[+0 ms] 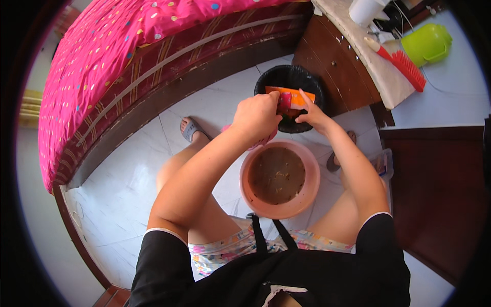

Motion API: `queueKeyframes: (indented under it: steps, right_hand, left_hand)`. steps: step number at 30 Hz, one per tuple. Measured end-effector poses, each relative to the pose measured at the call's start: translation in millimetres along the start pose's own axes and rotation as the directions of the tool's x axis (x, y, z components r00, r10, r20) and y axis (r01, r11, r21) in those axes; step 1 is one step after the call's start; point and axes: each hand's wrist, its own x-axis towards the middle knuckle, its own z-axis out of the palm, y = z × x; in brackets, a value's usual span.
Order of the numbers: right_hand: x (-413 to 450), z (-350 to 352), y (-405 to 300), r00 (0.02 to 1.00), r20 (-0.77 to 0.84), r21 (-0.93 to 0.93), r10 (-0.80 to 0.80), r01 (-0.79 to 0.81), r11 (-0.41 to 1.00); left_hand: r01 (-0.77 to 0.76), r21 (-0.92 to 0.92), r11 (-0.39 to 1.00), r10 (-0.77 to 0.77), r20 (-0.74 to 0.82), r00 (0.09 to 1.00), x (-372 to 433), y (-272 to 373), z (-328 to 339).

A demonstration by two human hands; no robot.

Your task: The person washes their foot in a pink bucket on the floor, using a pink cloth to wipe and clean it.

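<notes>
A pink plastic basin (314, 172) of murky brown water with floating bits stands on the floor between my legs. Beyond it is a round bin lined with a black bag (264, 75), holding an orange and pink wrapper or card (303, 98). My left hand (257, 113) is curled at the bin's near left side, its fingertips by a pink patch; its grip is hidden. Over the right side of the bin, my right hand (314, 115) has its fingers spread, one near the orange piece. A pink item (264, 142) shows partly under my left wrist.
A bed with a pink dotted cover (107, 50) lines the far left. At right, a covered table (395, 90) bears a red brush (408, 71) and a green jug (425, 44). A clear plastic box (383, 163) sits beside my right leg. My feet, in grey slippers, flank the basin.
</notes>
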Motion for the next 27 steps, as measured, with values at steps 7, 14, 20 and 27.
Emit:
queueKeyframes:
  steps: [7, 14, 20, 27]
  right_hand:
    - [-56, 12, 76, 0.919, 0.1, -0.116, 0.381, -0.37, 0.922]
    - [-33, 48, 260, 0.962, -0.271, -0.314, 0.046, -0.134, 0.94]
    - [-33, 69, 329, 0.866, -0.489, -0.194, 0.1, -0.22, 0.956]
    - [-38, 138, 300, 0.751, -0.216, 0.399, 0.624, -0.516, 0.758]
  left_hand:
    - [-0.007, 0.128, 0.992, -0.019, 0.199, 0.98, -17, -17, 38]
    - [0.344, 0.09, 0.935, -0.352, 0.377, 0.857, -66, -78, 135]
    - [0.628, -0.111, 0.77, -0.604, 0.187, 0.774, -138, -73, 229]
    - [0.811, -0.118, 0.573, -0.768, 0.268, 0.582, -164, -76, 265]
